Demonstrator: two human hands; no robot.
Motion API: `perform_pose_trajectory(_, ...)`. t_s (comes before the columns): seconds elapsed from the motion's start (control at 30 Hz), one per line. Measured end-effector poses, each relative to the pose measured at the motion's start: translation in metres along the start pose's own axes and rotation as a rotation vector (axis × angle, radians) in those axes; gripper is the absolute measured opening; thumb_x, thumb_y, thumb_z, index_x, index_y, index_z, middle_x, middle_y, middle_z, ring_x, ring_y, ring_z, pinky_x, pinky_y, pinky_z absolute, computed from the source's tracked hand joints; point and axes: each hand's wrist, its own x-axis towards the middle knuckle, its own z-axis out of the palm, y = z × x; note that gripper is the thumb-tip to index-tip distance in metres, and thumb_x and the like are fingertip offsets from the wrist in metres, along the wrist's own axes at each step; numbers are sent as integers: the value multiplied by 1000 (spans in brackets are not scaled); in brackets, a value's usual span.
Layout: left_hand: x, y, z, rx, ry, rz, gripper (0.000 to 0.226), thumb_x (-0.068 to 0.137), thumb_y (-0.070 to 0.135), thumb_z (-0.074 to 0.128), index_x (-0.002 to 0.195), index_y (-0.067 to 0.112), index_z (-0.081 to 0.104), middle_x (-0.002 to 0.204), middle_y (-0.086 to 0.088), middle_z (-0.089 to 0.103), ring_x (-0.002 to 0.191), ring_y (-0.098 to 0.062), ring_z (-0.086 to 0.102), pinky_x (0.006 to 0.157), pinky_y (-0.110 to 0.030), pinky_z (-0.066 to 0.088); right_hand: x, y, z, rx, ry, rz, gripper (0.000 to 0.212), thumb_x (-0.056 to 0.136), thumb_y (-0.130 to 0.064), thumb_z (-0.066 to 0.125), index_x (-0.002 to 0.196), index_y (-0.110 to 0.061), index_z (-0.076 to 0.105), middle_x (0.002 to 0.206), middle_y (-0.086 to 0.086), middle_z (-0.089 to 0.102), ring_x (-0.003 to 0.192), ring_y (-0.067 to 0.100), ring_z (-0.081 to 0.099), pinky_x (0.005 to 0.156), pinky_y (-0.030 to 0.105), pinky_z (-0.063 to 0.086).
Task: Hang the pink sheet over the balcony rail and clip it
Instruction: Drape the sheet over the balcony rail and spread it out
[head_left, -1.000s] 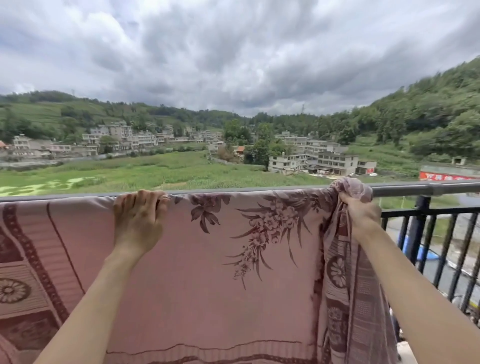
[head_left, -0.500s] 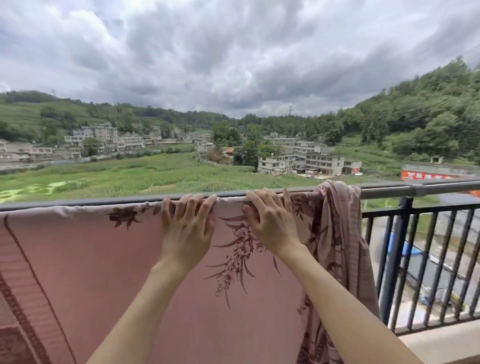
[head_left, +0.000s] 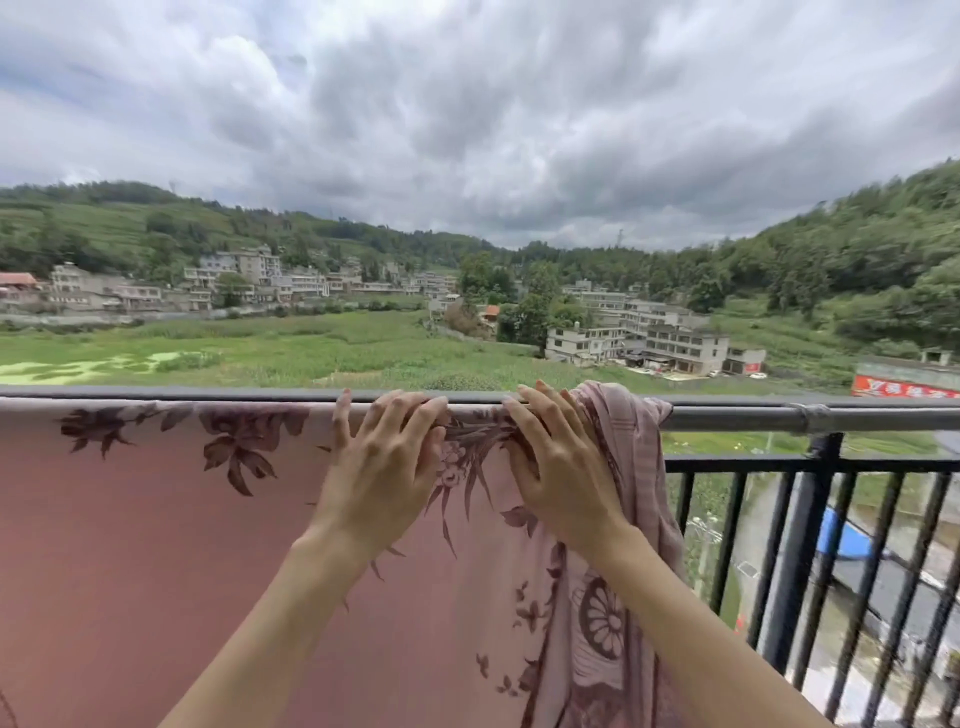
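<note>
The pink sheet (head_left: 156, 545) with dark flower prints hangs over the grey balcony rail (head_left: 753, 418), from the left edge of view to right of centre. Its right end is bunched in folds over the rail (head_left: 623, 415). My left hand (head_left: 384, 467) lies flat on the sheet just below the rail, fingers spread and straight, tips at the rail's top. Close beside it, my right hand (head_left: 558, 467) rests on the sheet next to the bunched folds, fingers straight. No clip shows in view.
Black vertical bars (head_left: 779, 571) fill the railing to the right of the sheet, with one thick post (head_left: 810, 545). Beyond the rail are fields, buildings and a road far below.
My right hand left the bunched end and came left next to my left hand, which slid right along the rail. Both hands now lie side by side; the view shifted slightly.
</note>
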Motion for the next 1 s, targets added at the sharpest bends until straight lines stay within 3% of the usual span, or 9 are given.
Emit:
perform_pose_trajectory(0.13,12,39,24,-10,-7,13,49,92,37,21,132,23,45,134,5,49,132,-17,36,114,-47,-3,-13,23,-13,-140,217,152,42,81,-30,63,119,-13,54,131,8,49,128,23,35,111,50,21)
perform_pose_trajectory(0.23,15,38,31,19,-5,10,46,91,38,24,133,26,39,130,4,48,128,-15,32,112,-48,-3,-16,25,-22,6,248,416,69,71,-53,67,119,-9,44,118,12,47,108,25,41,95,41,35)
perform_pose_trajectory(0.33,19,40,31,48,2,-44,42,90,39,24,128,29,37,120,4,51,119,-14,32,109,-46,0,-16,21,-27,161,304,510,73,65,-45,76,114,-3,43,109,11,46,99,21,40,91,34,36)
perform_pose_trajectory(0.4,22,42,32,49,22,-66,40,90,40,23,125,29,40,116,4,52,115,-14,32,107,-44,1,-15,16,-31,419,301,722,66,64,-31,83,109,-6,42,105,3,44,95,15,43,89,30,42)
perform_pose_trajectory(0.5,23,40,32,62,60,-83,38,90,39,23,121,28,41,113,4,53,113,-15,34,107,-45,1,-11,7,-35,1026,35,1054,39,75,-25,76,102,-15,50,92,-8,58,83,3,56,73,15,46)
perform_pose_trajectory(0.57,22,39,31,71,72,-87,38,90,39,24,120,27,42,113,3,53,113,-16,34,107,-45,1,-8,10,-37,1163,-102,1069,24,79,-24,72,101,-20,63,91,-10,67,86,3,61,79,18,48)
perform_pose_trajectory(0.73,22,37,23,62,56,-81,40,86,42,25,121,28,39,117,3,51,117,-14,30,108,-42,-4,2,17,-59,1100,-146,1001,14,77,-18,73,91,-15,73,89,2,74,88,18,70,86,33,54)
perform_pose_trajectory(0.8,22,36,19,71,56,-83,42,85,44,25,120,28,40,116,3,50,117,-14,28,108,-41,-5,7,22,-71,1046,-155,954,3,79,-18,72,81,-16,72,86,5,74,84,22,70,83,36,56)
perform_pose_trajectory(1.0,25,40,12,77,72,-138,48,86,49,20,117,24,46,112,1,47,114,-15,28,109,-44,0,13,69,-112,1114,-3,1083,14,82,-14,65,71,-6,67,62,4,67,63,21,66,63,28,53)
